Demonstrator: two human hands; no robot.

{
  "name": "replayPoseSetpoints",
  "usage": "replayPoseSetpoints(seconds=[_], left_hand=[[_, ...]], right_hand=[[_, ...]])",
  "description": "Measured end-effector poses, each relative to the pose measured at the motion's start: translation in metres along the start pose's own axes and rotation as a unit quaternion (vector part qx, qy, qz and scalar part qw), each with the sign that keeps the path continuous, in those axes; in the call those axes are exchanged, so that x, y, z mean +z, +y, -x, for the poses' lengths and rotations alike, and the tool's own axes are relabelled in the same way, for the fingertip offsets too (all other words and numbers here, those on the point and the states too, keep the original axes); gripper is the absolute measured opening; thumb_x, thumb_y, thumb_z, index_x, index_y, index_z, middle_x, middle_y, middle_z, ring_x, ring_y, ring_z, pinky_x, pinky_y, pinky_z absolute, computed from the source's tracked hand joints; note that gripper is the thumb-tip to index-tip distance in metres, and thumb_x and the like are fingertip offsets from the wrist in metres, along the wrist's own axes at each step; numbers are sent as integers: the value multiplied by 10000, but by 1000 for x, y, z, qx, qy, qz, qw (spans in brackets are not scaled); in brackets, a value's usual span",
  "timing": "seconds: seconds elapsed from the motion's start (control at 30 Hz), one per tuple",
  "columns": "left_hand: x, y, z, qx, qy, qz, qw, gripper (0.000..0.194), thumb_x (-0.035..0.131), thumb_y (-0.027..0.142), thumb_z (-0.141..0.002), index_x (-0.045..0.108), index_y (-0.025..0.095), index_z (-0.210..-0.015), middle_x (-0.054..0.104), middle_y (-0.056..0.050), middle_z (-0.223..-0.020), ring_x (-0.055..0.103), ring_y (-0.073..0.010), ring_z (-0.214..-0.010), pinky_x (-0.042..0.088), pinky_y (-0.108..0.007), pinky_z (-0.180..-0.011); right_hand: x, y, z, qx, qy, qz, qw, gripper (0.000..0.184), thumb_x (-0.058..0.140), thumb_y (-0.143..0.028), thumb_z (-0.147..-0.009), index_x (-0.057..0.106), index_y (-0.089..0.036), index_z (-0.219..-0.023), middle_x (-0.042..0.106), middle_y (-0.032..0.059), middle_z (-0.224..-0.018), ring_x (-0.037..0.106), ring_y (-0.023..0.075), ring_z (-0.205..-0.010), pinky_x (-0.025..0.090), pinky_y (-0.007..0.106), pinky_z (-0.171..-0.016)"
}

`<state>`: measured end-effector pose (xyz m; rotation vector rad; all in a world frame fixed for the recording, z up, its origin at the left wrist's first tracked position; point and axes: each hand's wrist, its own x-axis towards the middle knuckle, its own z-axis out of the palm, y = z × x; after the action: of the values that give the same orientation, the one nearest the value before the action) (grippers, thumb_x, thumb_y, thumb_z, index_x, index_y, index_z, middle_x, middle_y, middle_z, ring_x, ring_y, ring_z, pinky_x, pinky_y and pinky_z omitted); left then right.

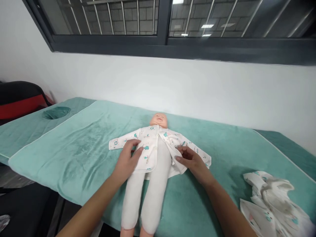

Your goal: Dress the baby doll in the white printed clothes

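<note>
A baby doll point(158, 120) lies on its back, its head toward the wall and its white cloth legs toward me. It wears a white printed baby shirt point(149, 156) with both sleeves spread out and the front parted. My left hand point(128, 158) rests at the shirt's left side, thumb and fingers apart against the fabric. On the other side, my right hand point(192, 160) pinches the edge of the right front flap, which is folded back and shows the doll's white body.
Teal fabric covers the bed point(74, 144), which has a face hole point(56, 112) at its left end. A crumpled heap of white printed clothes point(274, 204) lies at the right front. A red and black chair point(22, 102) stands at left. A white wall and a barred window rise behind.
</note>
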<state>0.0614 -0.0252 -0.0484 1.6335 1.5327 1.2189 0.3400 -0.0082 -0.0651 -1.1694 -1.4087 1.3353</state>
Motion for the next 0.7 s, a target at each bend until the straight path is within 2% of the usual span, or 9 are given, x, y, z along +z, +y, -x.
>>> replayPoseSetpoints(seconds=[0.1,0.17,0.2,0.3,0.37,0.43,0.53,0.6,0.7], left_hand=[[-5,-10,18,-101,-43,67,992,403,481,500,-924,553,243,-1227,612,-66,-1274,603,-236,-1118,483,-385,-961],[-6,-12,22,-137,-60,98,984,442,463,537,-924,553,246,-1245,610,-63,-1292,592,-248,-1145,472,-385,-975],[-6,-13,23,-145,-63,109,981,455,460,549,-923,556,242,-1245,619,-63,-1276,586,-253,-1152,469,-379,-971],[-11,-16,23,-156,-84,134,975,493,477,573,-909,565,216,-1237,669,-63,-1100,616,-250,-1028,487,-344,-847],[-18,-22,25,-157,-103,154,970,488,518,563,-893,580,196,-1209,667,-47,-954,621,-219,-875,479,-313,-728],[-27,-30,29,-156,-112,184,964,455,565,531,-876,592,183,-1168,637,-20,-841,593,-177,-728,461,-290,-639],[-39,-42,34,-158,-98,233,955,434,615,497,-847,597,169,-1131,605,-2,-774,564,-147,-618,464,-285,-578],[-43,-46,35,-168,-86,253,949,461,624,501,-839,599,167,-1156,632,-30,-839,594,-161,-645,491,-302,-589],[-41,-44,31,-187,-103,248,945,571,620,530,-841,559,210,-1311,678,-80,-1017,651,-208,-760,528,-343,-664]], right_hand=[[18,-19,8,-43,-2,30,999,252,718,-425,-806,597,-206,-826,565,2,-827,531,170,-799,425,298,-721],[42,-40,19,-113,3,67,991,195,677,-398,-845,589,-224,-850,583,6,-873,541,177,-845,436,300,-759],[56,-51,25,-141,-18,105,984,157,660,-379,-859,600,-237,-885,598,9,-897,551,179,-867,443,303,-784],[87,-76,42,-171,-212,235,933,190,671,-358,-857,650,-267,-1022,652,10,-989,584,183,-943,453,320,-873],[90,-80,49,-166,-261,252,917,207,650,-361,-876,662,-261,-1057,669,15,-1038,595,182,-984,457,320,-899],[77,-72,51,-141,-188,225,946,194,577,-377,-924,663,-240,-1032,677,28,-1031,607,177,-964,475,306,-855],[37,-46,47,-81,4,197,977,291,517,-468,-937,647,-209,-935,682,53,-943,617,194,-880,489,310,-783],[12,-25,42,-21,95,252,963,377,512,-546,-910,661,-200,-897,693,70,-885,622,223,-851,487,345,-795],[-5,1,33,49,138,296,944,447,526,-598,-869,712,-214,-1003,718,95,-1051,634,300,-1014,466,440,-942]])
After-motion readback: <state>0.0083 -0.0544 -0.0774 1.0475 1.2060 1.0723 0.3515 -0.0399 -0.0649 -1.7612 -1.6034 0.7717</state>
